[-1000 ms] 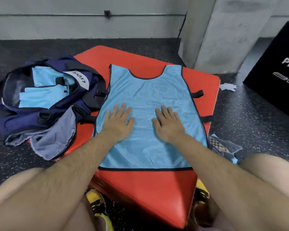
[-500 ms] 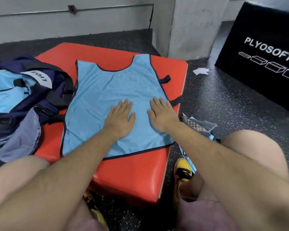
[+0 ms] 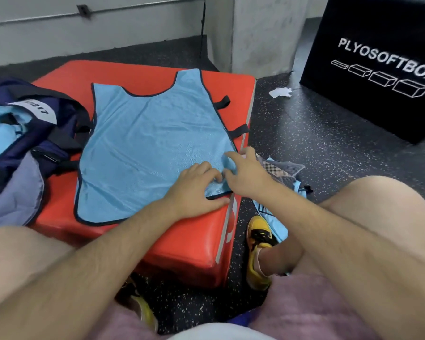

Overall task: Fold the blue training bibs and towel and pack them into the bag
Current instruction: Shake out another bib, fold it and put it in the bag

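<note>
A light blue training bib (image 3: 145, 143) with dark trim lies spread flat on the red mat (image 3: 187, 241). Both my hands meet at its lower right corner. My left hand (image 3: 194, 185) has curled fingers that bunch the fabric, with the thumb lying along the hem. My right hand (image 3: 245, 173) pinches the bib's right edge just beside it. The navy bag (image 3: 59, 133) lies open at the mat's left end, with folded blue bibs (image 3: 0, 136) inside. More blue fabric (image 3: 275, 217) and a checked cloth (image 3: 277, 168) lie on the floor, right of the mat.
A black plyo soft box (image 3: 378, 69) stands at the right rear and a concrete pillar (image 3: 255, 33) behind the mat. A paper scrap (image 3: 280, 92) lies on the speckled floor. My knees and yellow shoes (image 3: 258, 241) flank the mat's near edge.
Both hands slid right from flat on the bib's middle to its lower right corner and curled onto the fabric. The view has turned to the right.
</note>
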